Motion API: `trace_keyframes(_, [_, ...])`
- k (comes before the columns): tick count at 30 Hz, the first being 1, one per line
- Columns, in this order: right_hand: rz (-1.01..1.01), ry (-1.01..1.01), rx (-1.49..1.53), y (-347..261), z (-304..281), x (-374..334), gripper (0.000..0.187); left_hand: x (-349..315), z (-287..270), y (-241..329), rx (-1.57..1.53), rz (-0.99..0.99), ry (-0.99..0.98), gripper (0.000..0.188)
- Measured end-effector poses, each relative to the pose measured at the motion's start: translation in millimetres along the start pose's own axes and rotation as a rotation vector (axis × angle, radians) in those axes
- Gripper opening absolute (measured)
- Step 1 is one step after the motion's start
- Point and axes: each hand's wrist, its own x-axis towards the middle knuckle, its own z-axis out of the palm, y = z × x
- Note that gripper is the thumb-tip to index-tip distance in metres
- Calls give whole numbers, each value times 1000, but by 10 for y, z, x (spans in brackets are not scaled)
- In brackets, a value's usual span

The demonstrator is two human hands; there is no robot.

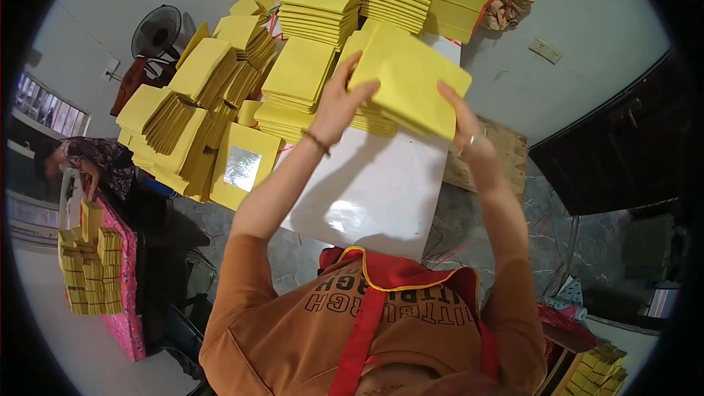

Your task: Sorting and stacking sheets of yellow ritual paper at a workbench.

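Note:
Between my two hands is a bundle of yellow paper (411,77), raised above the white table (359,183) and tilted. My left hand (339,103) grips its left end, thumb on top and fingers going behind it. At the right end my right hand (466,125) is closed on the edge, its thumb showing on the upper face and the other fingers mostly hidden. Just left of the bundle sits a neat stack of yellow paper (299,70). Part of another stack (378,123) shows below the held bundle.
Taller yellow stacks (319,11) crowd the table's far side, with fanned piles (176,125) at the left. A fan (156,31) stands behind them. Far left, another person (103,165) is by a pink-covered table (128,286) holding yellow bundles. A cardboard sheet (488,165) lies right of the table.

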Motion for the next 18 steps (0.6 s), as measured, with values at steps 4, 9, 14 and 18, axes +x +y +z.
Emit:
trace_keyframes(4, [38,-40,-21,-356,90,487,50,653,-97,-50,-50,-225,171,54])
trace_keyframes(9, [-64,60,96,-466,115,1064,47,1292,-199,-306,-13,-252,221,47])
trace_keyframes(14, [-71,145,75,-507,84,1495,43,1687,-286,-499,16,-313,213,50])
trace_keyframes(18, [-33,189,91,-487,87,1653,44,1895,-351,-674,50,-347,216,59])
